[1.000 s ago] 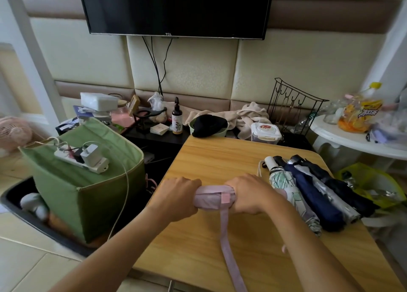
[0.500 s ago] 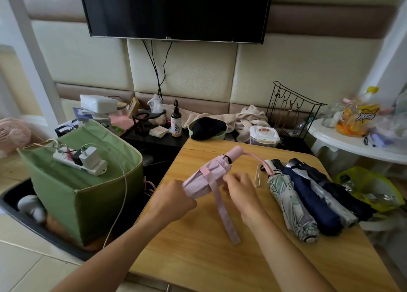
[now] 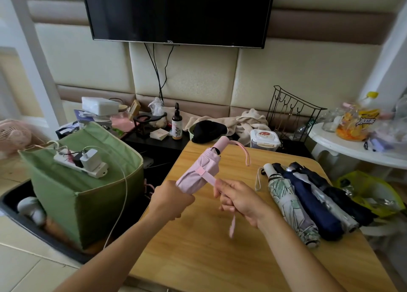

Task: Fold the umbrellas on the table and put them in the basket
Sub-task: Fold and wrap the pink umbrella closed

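A folded pink umbrella (image 3: 201, 168) is held up over the wooden table (image 3: 198, 258), handle pointing away and up. My left hand (image 3: 170, 200) grips its lower end. My right hand (image 3: 236, 200) pinches the umbrella's pink closing strap, which runs from the canopy across to my fingers and hangs below them. Several folded umbrellas lie side by side on the table's right: a leaf-print one (image 3: 288, 205), a navy one (image 3: 312, 203), a silver one (image 3: 330, 201) and a dark one (image 3: 339, 194). The green fabric basket (image 3: 88, 203) stands left of the table.
A white power strip (image 3: 81, 162) with chargers and a cable lies across the basket's top. A black hat (image 3: 208, 130), a wipes box (image 3: 264, 138) and a wire rack (image 3: 293, 113) sit behind the table. A white side table (image 3: 352, 146) stands at the right.
The pink umbrella, first pressed flat on the table under both hands, has been lifted and tilted upright. My right hand has drawn the strap out sideways, away from the canopy.
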The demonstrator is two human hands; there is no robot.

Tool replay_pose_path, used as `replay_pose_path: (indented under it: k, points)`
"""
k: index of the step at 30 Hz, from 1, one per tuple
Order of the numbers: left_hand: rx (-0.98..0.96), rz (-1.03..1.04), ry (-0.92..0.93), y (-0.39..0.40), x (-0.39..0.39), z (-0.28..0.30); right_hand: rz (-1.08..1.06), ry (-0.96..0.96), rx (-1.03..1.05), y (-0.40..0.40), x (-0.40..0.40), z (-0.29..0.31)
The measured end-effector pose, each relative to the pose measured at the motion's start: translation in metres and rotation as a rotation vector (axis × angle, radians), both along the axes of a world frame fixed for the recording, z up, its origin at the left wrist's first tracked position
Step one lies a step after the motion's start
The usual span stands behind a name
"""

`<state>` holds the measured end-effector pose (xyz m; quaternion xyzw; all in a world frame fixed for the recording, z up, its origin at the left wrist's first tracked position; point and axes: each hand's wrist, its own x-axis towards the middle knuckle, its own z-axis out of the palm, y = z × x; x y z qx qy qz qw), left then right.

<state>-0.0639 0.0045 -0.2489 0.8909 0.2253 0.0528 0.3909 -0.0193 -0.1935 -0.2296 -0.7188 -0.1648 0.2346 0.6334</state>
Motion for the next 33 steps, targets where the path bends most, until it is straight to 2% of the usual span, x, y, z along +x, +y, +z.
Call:
replay_pose_path:
  k: [4, 9, 15, 18, 21, 23, 25, 27, 29, 33]
  points:
    - [-0.287, -0.013, 0.027, -0.002, -0.002, 0.004, -0.038, -0.107, -0.149, -0.002, 0.006, -0.001]
    - [-0.558, -0.173, 0.044, -0.014, -0.016, 0.023, -0.103, -0.166, -0.176, 0.0, 0.011, -0.004]
    - [-0.906, -0.5, 0.156, -0.013, -0.028, 0.044, -0.182, -0.256, 0.053, -0.002, 0.011, 0.003]
    - [-1.141, -0.659, 0.284, -0.013, -0.026, 0.042, -0.122, -0.218, 0.158, -0.002, 0.01, 0.006]
    - [-1.453, -0.841, 0.455, -0.011, -0.022, 0.032, 0.02, -0.005, 0.353, -0.006, 0.008, 0.01]
    - [-1.588, -0.945, 0.555, -0.013, -0.021, 0.023, 0.047, 0.094, 0.395, -0.009, 0.007, 0.01]
    - [-1.593, -1.002, 0.592, -0.016, -0.021, 0.019, 0.043, 0.134, 0.401, -0.01, 0.006, 0.008]
    - [-1.47, -0.992, 0.544, -0.018, -0.021, 0.02, 0.007, 0.126, 0.379, -0.007, 0.005, 0.008]
    - [-1.276, -0.875, 0.458, -0.019, -0.024, 0.025, -0.054, 0.108, 0.326, -0.006, 0.005, 0.009]
    - [-0.785, -0.55, 0.088, -0.026, -0.023, 0.029, -0.223, 0.08, 0.185, 0.0, 0.005, 0.011]
